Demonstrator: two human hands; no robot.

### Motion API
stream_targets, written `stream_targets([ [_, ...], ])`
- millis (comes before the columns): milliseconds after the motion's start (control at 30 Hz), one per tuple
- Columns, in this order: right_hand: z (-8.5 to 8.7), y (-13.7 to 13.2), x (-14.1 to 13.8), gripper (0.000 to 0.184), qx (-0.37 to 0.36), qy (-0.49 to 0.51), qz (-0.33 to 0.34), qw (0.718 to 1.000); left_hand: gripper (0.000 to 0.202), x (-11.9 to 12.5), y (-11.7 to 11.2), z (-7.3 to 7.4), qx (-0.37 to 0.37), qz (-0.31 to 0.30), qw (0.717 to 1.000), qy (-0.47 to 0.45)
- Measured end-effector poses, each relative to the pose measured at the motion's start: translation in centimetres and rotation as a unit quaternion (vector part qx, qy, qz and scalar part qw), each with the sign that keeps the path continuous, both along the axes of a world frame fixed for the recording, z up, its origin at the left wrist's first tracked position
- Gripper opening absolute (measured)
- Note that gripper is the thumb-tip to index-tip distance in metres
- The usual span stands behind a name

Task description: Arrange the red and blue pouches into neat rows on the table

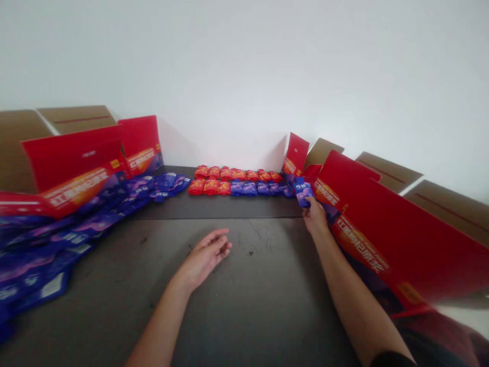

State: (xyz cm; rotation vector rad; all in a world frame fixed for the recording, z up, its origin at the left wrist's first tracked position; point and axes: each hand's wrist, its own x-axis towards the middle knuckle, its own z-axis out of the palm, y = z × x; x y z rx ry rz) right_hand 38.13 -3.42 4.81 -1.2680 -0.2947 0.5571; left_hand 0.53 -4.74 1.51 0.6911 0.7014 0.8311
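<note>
Our right hand [315, 216] had its fingers closed around a blue packet [303, 193], holding it at the far right of the worktop [244, 306], just beside the red boxes [382, 229] and near the end of the rows of small packets [237, 182]. Our left hand [206, 255] lay loose and open on the bare worktop, holding nothing, well apart from the heap of blue pouches [57, 244] on the left.

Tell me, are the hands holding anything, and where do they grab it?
The right hand holds a blue packet by its bottom end. The left hand lies open on the table, empty.
</note>
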Motion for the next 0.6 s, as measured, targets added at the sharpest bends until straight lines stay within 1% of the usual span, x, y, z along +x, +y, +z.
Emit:
stream_targets([
  [67,-1.1,-0.2,2.7,0.017,-0.032,-0.019,-0.014,0.999,0.030,0.0,-0.2,0.3,0.004,0.000,1.000,0.008],
  [167,-2.1,0.2,4.6,0.021,-0.054,-0.031,0.014,0.998,0.031,0.0,-0.3,0.6,0.006,0.002,1.000,0.020],
  [333,-2.6,2.8,5.4,0.027,-0.046,-0.052,0.057,0.996,0.031,0.1,-0.3,0.6,0.004,0.004,0.999,0.034],
  [467,-3.2,5.6,6.3,0.035,-0.028,-0.067,0.048,0.996,0.033,0.1,-0.3,0.6,0.004,0.002,0.999,0.041],
  [600,-4.3,7.8,7.4,0.036,-0.023,-0.078,0.034,0.996,0.036,0.1,-0.3,0.4,0.007,-0.005,0.999,0.038],
])
